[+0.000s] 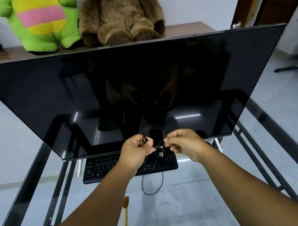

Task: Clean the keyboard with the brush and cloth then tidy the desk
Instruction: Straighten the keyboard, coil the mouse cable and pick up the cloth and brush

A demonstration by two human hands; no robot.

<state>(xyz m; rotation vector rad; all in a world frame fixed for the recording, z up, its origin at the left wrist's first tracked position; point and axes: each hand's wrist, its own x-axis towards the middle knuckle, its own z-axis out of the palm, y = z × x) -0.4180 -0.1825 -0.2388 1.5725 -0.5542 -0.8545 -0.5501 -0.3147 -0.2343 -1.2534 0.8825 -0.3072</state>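
Both hands are up over the keyboard (113, 166) now, and the job in hand looks like tidying. The left hand (137, 152) has its grip clenched on one side of a coiled black cable (154, 133), thumb pressed down on the strands. The right hand (183, 143) pinches the other side, close to the two plugs (160, 150) that dangle between the hands. Holding it from both sides like this keeps the loops together and off the keys, probably so the coil can be set down neat.

The keyboard lies flat on the glass tabletop (192, 192), tucked just in front of the big dark monitor (122, 88) and partly under its lower edge. Its own cord (153, 185) trails out toward the person in a loose loop on the glass.

The brush (126, 220) lies nearer the person than the keyboard, well apart from it, bristles pointing toward the keys, with neither hand on it. The cloth is nowhere in view, so there is no telling where it is.

Behind the monitor, two plush toys, one green (41, 22) and one brown (120, 14), sit on a wooden shelf (190, 28). No tray, box or bin shows anywhere, so nothing here is holding anything.
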